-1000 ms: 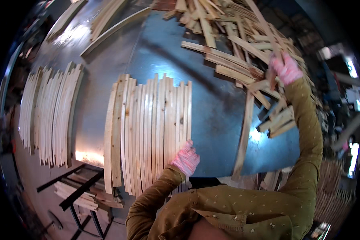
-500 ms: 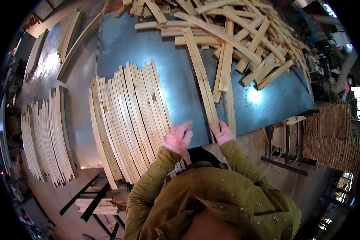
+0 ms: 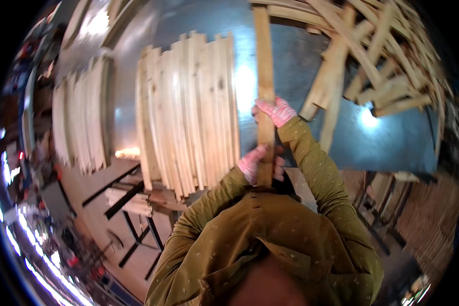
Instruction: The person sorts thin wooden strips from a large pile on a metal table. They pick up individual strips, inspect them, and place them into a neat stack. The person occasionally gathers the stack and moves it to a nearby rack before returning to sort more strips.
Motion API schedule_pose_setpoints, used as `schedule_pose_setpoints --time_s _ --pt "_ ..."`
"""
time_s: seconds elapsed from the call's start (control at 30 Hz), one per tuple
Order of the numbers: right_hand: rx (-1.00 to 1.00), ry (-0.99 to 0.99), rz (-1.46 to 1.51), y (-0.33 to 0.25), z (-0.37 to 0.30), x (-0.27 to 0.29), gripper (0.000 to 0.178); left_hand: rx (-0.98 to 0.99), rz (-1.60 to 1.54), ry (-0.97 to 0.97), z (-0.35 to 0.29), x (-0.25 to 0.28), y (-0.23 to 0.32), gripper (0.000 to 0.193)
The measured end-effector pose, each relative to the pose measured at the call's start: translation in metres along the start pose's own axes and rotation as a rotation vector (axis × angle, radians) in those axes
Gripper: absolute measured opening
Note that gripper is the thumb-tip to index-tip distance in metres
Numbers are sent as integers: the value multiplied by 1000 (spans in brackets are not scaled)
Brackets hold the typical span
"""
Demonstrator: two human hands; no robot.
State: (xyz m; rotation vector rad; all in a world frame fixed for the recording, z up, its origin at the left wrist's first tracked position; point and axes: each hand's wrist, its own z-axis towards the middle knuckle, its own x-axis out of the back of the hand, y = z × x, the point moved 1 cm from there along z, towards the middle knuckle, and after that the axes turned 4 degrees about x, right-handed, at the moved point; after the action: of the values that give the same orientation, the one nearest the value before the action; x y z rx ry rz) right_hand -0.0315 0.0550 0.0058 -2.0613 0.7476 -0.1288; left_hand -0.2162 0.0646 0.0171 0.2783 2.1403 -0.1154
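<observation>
A long, narrow wooden board (image 3: 264, 61) runs lengthwise in front of my body, its near end close to my chest. My left hand (image 3: 258, 162) is closed around it near that end, with fingertips showing past its right edge. Farther up, my right hand (image 3: 276, 111) grips the same board from the right side, thumb across its top. Pink-and-white gloves cover both hands. Just left of the board lies a row of pale wooden strips (image 3: 188, 112), set side by side on the dark metal table (image 3: 301, 61).
At the far right is a jumbled pile of boards (image 3: 387, 61). A second row of strips (image 3: 84, 115) lies to the left. Black metal stands (image 3: 125, 199) are below the table's left side. Stacked wood (image 3: 426, 209) stands at the lower right.
My left hand, which was held free of the board, now grips its near end. My right hand has moved farther up the board. The board has come closer and straightened; the view has shifted.
</observation>
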Motion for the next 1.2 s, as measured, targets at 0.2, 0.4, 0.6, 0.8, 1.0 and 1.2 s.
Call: schedule_pose_setpoints --time_s 0.2,0.4,0.6,0.8,1.0,1.2 --pt "21 294 -1136 26 15 -13 76 -856 1658 1035 -130 28 75 38" --pt "-238 112 -1237 -8 10 -97 86 -228 1241 1670 -250 147 175 105" --pt "-100 460 -1300 27 9 -94 79 -70 1251 1485 -223 158 174 102" --pt "2 553 -1145 35 16 -89 76 -371 777 656 -259 192 190 66" --pt "652 588 -650 18 2 -137 60 -356 116 86 -281 171 177 67" --pt "253 -375 -624 -35 -11 -360 98 -859 506 776 -260 136 95 43"
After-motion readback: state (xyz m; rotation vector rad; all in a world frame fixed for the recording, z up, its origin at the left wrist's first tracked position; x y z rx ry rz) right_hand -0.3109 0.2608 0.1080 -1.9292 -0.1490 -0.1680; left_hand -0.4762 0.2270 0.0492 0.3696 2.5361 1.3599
